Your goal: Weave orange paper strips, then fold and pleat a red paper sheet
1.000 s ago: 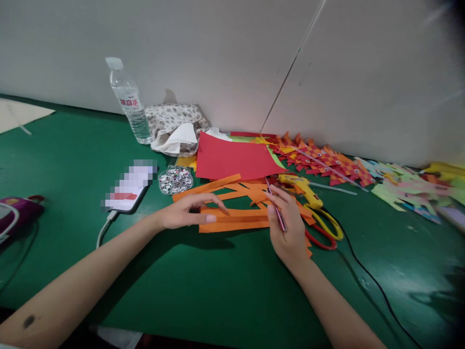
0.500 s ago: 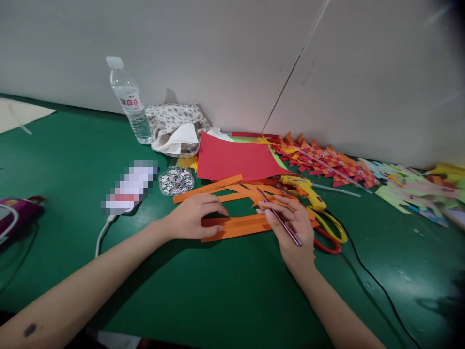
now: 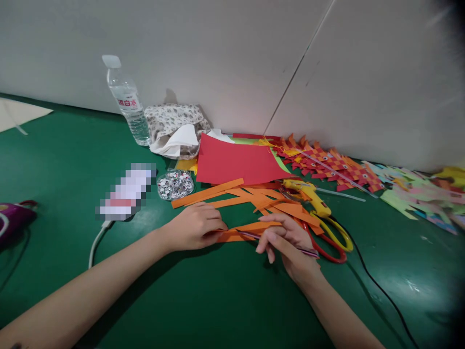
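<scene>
My left hand (image 3: 198, 227) is closed on the left end of an orange paper strip (image 3: 232, 237), its fingertips bent over the paper. In my right hand (image 3: 290, 242) is a slim, dark pink, pen-like tool (image 3: 250, 234). Its pointed end lies against the strip, and its back end sticks out past the palm. Whether it is a pen, tweezers or a knife I cannot tell. More orange paper strips (image 3: 250, 198) lie loose just beyond both hands. Scissors (image 3: 339, 232) with red and yellow handles rest beside my right hand, their blades hidden.
Behind the strips lie red paper (image 3: 240, 157) and a yellow glue gun (image 3: 319, 203) with a black cord. A bag of googly eyes (image 3: 175, 184), a phone (image 3: 127, 191) on a cable, a water bottle (image 3: 132, 109) and woven paper fish (image 3: 327, 162) stand or lie around.
My left fingers have closed on the strip, and its near part now looks folded or raised. My right hand has turned and lowered, bringing the tool's point down to the paper.
</scene>
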### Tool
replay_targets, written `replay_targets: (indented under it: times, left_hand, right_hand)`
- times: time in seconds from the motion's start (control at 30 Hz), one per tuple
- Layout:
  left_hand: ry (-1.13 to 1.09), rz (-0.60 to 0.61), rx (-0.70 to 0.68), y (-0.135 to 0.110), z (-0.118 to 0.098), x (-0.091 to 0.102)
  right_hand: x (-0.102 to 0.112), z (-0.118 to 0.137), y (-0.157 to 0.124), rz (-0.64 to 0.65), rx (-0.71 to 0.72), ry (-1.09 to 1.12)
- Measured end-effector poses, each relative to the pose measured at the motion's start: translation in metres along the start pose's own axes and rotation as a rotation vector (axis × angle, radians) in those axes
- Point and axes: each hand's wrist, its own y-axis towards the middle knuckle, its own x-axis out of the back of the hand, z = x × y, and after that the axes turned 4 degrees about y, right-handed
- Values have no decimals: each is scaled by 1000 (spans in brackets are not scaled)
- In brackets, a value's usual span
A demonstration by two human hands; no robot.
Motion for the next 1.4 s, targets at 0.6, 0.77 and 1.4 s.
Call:
replay_targets:
  times: [0.6,0.77,1.4]
  left_hand:
    - [-43,13,24,-1,-1,-1]
    - [-40,21,16,-1,-3,0]
    - [-31,14,23,-1,-1,-2]
  right_hand:
    - [-6,-5,9,108,-103,-42]
    - [-6,-5,12,124,-89,-35]
    - [13,-6,14,19,14,-52]
